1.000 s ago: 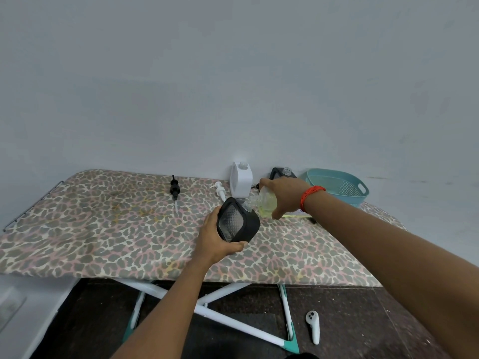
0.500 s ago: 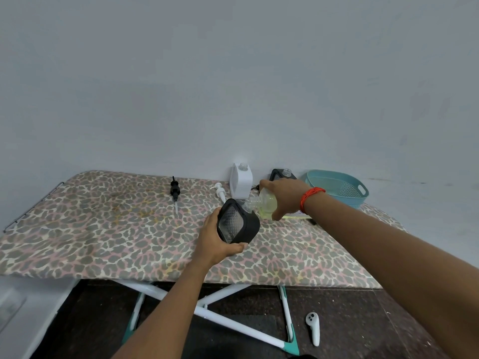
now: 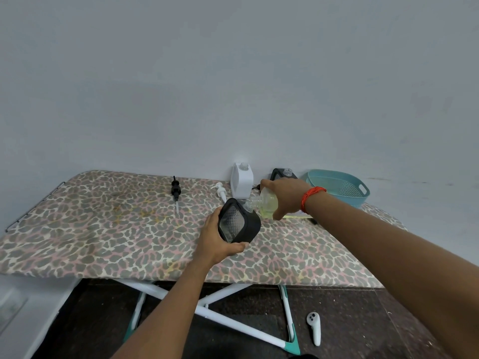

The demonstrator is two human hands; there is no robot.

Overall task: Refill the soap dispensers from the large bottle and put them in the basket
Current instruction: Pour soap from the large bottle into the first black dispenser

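Note:
My left hand [image 3: 216, 240] grips a black square soap dispenser [image 3: 238, 221], tilted over the leopard-print board [image 3: 103, 229]. My right hand [image 3: 283, 195] holds the large clear bottle [image 3: 264, 202] of yellow-green soap on its side, its mouth touching the dispenser's top opening. A white dispenser [image 3: 241, 180] without its pump stands behind them. A second black dispenser [image 3: 283, 174] stands at the back, partly hidden by my right hand. The teal basket [image 3: 337, 186] sits at the far right of the board.
A black pump head [image 3: 175, 190] and a white pump head [image 3: 220, 190] lie loose on the board. A flat yellowish item [image 3: 298, 216] lies under my right wrist. A white controller [image 3: 314, 327] lies on the dark floor beside the board's legs.
Both hands keep their grip and barely shift; the bottle stays tipped at the black dispenser's opening.

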